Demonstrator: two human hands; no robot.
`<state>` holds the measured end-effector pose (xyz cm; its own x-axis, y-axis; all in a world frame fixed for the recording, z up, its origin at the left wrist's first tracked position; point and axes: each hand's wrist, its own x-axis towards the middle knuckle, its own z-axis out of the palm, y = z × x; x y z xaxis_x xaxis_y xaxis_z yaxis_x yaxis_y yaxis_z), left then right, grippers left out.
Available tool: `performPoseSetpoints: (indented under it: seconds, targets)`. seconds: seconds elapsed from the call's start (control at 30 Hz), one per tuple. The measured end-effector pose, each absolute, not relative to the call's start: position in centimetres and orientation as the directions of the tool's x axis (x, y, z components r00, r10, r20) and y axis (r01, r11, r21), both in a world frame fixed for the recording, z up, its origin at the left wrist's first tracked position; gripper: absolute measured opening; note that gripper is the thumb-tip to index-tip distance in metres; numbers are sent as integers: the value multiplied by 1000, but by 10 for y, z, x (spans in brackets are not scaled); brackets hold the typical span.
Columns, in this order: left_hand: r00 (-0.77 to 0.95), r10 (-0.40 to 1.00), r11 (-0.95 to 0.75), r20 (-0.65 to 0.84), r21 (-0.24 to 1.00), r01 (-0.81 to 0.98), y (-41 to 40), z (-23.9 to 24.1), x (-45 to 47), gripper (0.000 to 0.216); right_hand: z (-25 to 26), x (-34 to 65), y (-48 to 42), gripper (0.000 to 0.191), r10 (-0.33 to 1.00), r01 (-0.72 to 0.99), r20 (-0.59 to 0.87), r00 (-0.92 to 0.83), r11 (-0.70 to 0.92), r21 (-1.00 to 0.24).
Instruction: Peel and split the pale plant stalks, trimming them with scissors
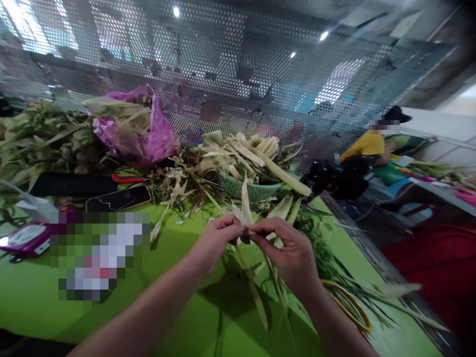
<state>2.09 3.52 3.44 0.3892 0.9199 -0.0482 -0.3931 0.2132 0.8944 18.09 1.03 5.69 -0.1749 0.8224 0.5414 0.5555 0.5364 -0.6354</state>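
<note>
Both of my hands meet above the middle of the green table, pinching a pale dried corn husk (pixel 245 206). My left hand (pixel 219 238) grips it from the left between thumb and fingers. From the right, my right hand (pixel 288 248) pinches it with thumb and forefinger. The husk's pointed tip stands up above the fingertips. Below and behind the hands hang or lie long narrow husk strips (pixel 256 297); whether they join the held piece I cannot tell. Just beyond the hands stands a green plastic basket (pixel 251 188) heaped with husks (pixel 256 151).
A pink plastic bag (pixel 137 141) of husks stands at the back left, beside a husk pile (pixel 48 131). A phone (pixel 118 198), red-handled tool (pixel 128 178) and purple power strip (pixel 28 238) lie left. A yellow ring (pixel 349 307) lies right. A person in yellow (pixel 364 146) sits far right.
</note>
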Motion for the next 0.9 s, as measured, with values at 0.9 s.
performPoseSetpoints:
  seconds: [0.9]
  targets:
    - [402, 911, 280, -93, 854, -438, 34, 35, 21, 10, 56, 180, 9, 10, 811, 556, 556, -185, 553, -621]
